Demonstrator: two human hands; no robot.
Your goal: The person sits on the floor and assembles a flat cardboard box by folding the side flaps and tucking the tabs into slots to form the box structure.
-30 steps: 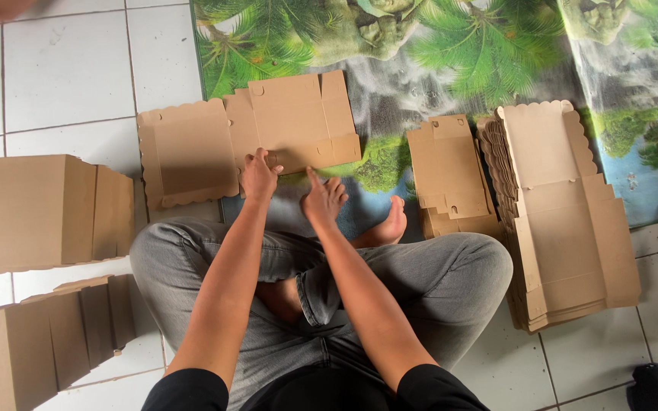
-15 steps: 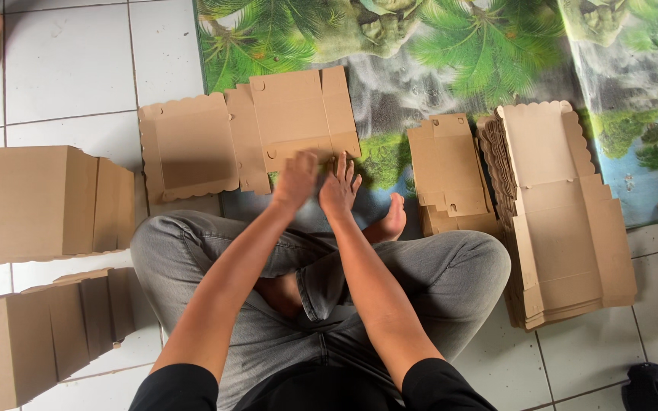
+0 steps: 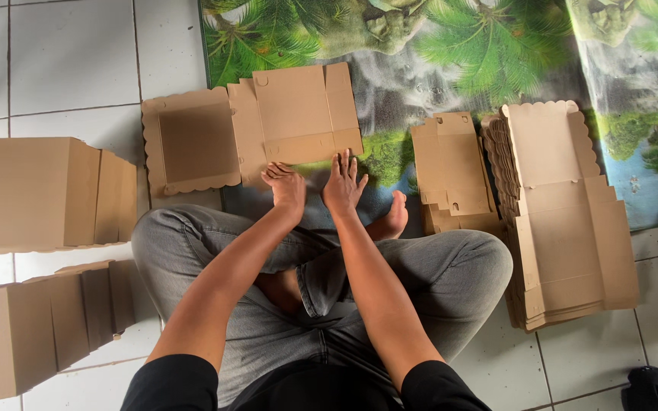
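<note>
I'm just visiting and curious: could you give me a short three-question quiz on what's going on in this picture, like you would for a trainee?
1. True or false: both hands rest on the flat cardboard box blank lying in front of the person.
2. Which side of the person holds the stack of flat blanks with scalloped edges? A) left B) right
3. Fill in: the folded boxes stand on the white ____ floor.

Key:
1. True: the left hand and the right hand lie palm down at its near edge, fingers spread.
2. B.
3. Tiled.
</note>
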